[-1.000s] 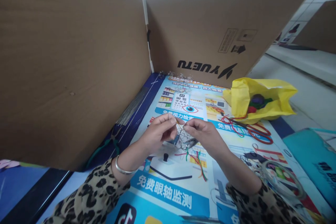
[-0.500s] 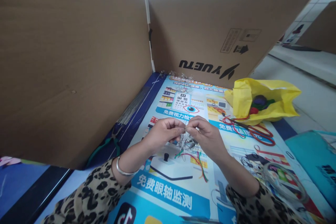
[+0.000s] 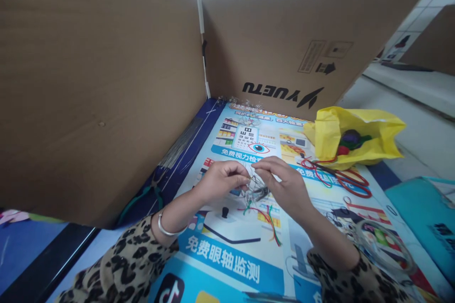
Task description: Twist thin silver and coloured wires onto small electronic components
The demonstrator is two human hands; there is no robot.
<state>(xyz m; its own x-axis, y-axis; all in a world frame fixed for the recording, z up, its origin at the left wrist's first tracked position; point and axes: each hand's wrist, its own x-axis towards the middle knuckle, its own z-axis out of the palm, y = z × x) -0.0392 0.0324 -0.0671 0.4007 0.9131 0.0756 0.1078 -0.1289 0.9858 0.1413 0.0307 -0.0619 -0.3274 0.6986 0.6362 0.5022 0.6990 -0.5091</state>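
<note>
My left hand (image 3: 223, 181) pinches a thin wire piece between thumb and bent forefinger. My right hand (image 3: 286, 187) is just to its right, thumb and forefinger drawn together at the upper wire end, a small gap from the left fingertips. Between and under both hands is a tangled silvery wire piece (image 3: 261, 193), its exact shape too fine to make out. Red, green and yellow threads (image 3: 273, 227) trail from it over the printed poster (image 3: 227, 227).
Cardboard panels (image 3: 117, 80) wall off the left and back. On the right are a yellow bag (image 3: 327, 135) with yarn balls, red-handled scissors (image 3: 359, 184), a wire coil (image 3: 408, 255) and a teal pouch (image 3: 423, 218). Several wire pieces (image 3: 249, 116) lie at the back.
My fingertips, which met before, have come slightly apart, the right hand shifting a little to the right. The wire piece between them has tilted slightly.
</note>
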